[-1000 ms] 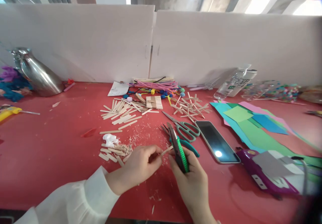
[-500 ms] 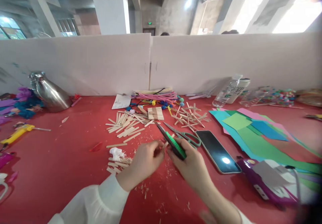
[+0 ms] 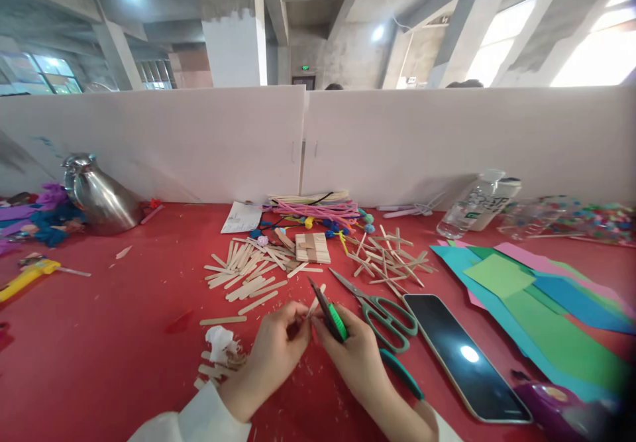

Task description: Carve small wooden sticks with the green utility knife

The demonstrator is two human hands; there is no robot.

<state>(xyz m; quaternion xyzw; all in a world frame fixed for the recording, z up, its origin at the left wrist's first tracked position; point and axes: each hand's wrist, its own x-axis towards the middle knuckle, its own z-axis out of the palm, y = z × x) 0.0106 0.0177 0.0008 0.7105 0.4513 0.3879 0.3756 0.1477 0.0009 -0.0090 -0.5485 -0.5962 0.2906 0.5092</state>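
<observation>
My left hand (image 3: 271, 356) pinches a short wooden craft stick (image 3: 315, 303) that points up and away from me. My right hand (image 3: 355, 356) grips a green and black utility knife (image 3: 330, 313), its blade tip against the stick. Both hands hover low over the red table (image 3: 99, 336), close to the near edge. A pile of loose craft sticks (image 3: 246, 273) lies just beyond them. Cut stick pieces and a white scrap (image 3: 218, 346) lie to the left of my left hand.
Green-handled scissors (image 3: 382, 309) and a dark phone (image 3: 464, 356) lie right of my hands, coloured paper sheets (image 3: 527, 289) beyond. Crossed sticks (image 3: 390, 263), pipe cleaners (image 3: 318, 210), a plastic bottle (image 3: 477, 203) and a steel jug (image 3: 102, 197) sit along white partition boards (image 3: 199, 144).
The camera has tilted up, so the hands sit lower in view. The knife has swung from upright to slanting left against the stick. Both hands keep their hold.
</observation>
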